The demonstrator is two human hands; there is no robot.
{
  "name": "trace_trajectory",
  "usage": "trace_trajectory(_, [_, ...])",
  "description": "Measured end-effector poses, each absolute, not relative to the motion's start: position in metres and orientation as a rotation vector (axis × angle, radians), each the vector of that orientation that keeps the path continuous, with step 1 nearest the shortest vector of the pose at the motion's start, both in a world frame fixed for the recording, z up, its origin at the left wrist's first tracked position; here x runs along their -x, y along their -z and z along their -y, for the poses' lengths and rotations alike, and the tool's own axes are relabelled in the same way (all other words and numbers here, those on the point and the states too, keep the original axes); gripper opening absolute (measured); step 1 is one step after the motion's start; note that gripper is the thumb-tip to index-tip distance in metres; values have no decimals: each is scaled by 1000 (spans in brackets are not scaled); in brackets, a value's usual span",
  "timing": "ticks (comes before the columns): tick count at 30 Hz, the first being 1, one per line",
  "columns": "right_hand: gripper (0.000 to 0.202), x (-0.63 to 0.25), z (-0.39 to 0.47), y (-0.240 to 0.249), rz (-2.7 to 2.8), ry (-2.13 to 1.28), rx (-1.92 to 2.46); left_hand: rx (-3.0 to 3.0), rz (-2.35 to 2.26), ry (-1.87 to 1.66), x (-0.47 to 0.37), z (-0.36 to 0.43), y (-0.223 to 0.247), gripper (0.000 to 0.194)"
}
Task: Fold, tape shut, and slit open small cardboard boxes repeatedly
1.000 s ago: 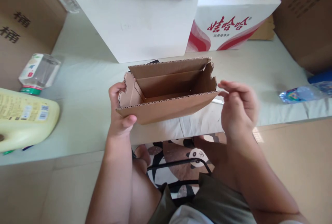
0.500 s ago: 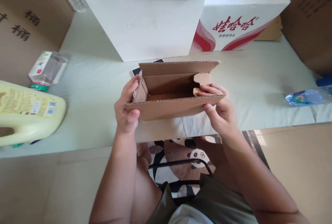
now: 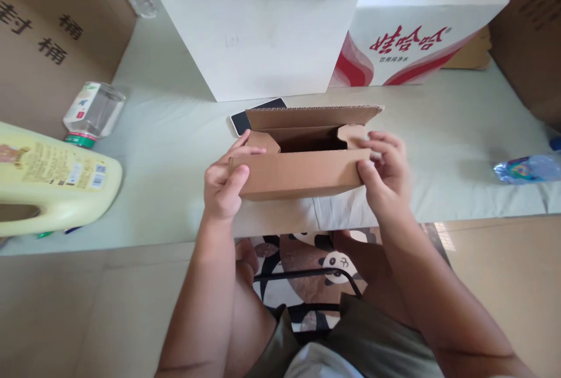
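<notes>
A small brown cardboard box [image 3: 302, 176] is held between my two hands near the front edge of the table. Its top is open, the long back flap stands up, and both short side flaps are folded inward. My left hand [image 3: 225, 179] grips the left end, thumb on the front panel and fingers on the left side flap. At the right end, my right hand [image 3: 388, 170] has its thumb on the front panel and its fingers by the right side flap. Inside, the box is dark.
Behind the box lies a dark flat device [image 3: 240, 122] on the pale tablecloth [image 3: 162, 162]. White cartons [image 3: 263, 45] stand at the back. A yellow jug [image 3: 87, 191] and clear bottle [image 3: 103, 110] are left; another bottle [image 3: 526, 169] lies right.
The left side flap has folded inward over the opening, and the front panel looks more upright. My right fingers have come out of the box to its right end. The view has shifted slightly left.
</notes>
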State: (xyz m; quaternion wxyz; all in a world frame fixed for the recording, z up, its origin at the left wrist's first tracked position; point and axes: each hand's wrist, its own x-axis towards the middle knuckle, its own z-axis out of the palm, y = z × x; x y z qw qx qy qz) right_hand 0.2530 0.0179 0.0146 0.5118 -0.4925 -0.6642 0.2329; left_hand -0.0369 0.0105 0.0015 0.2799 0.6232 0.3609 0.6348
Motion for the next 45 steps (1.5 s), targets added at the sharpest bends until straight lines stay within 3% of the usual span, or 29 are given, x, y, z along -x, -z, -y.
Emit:
trace_trajectory(4, [74, -256, -33, -4, 1634, -675, 1063, -1455, -969, -1652, 35, -9, 0, 9])
trace_trajectory(9, [85, -253, -39, 3, 1667, -736, 1005, -1318, -932, -1656, 34, -12, 7, 50])
trace_trajectory(13, [68, -253, -34, 6, 1624, -728, 1005, -1402, -913, -1617, 35, -15, 10, 70])
trace_trajectory(18, [38, -254, -28, 8, 1588, -721, 1033, -1566, -1002, -1546, 35, -13, 2, 46])
trace_trajectory(21, [34, -255, -27, 9, 1615, -695, 1048, -1602, -1048, -1521, 36, -12, -2, 32])
trace_trajectory(26, [35, -255, -28, 9, 1610, -640, 1068, -1581, -1073, -1524, 37, -14, -4, 31])
trace_trajectory(29, [41, -257, -28, 11, 1649, -644, 1060, -1570, -1082, -1528, 40, -14, -3, 28])
trace_trajectory(39, [94, -266, -26, 23, 1767, -863, 1006, -1447, -1075, -1676, 53, -20, 7, 27])
trace_trajectory(42, [94, -260, -26, 16, 1782, -779, 977, -1457, -1059, -1648, 50, -19, 6, 26])
trace_trajectory(45, [81, -256, -27, 14, 1709, -742, 969, -1475, -1004, -1610, 42, -16, 3, 27])
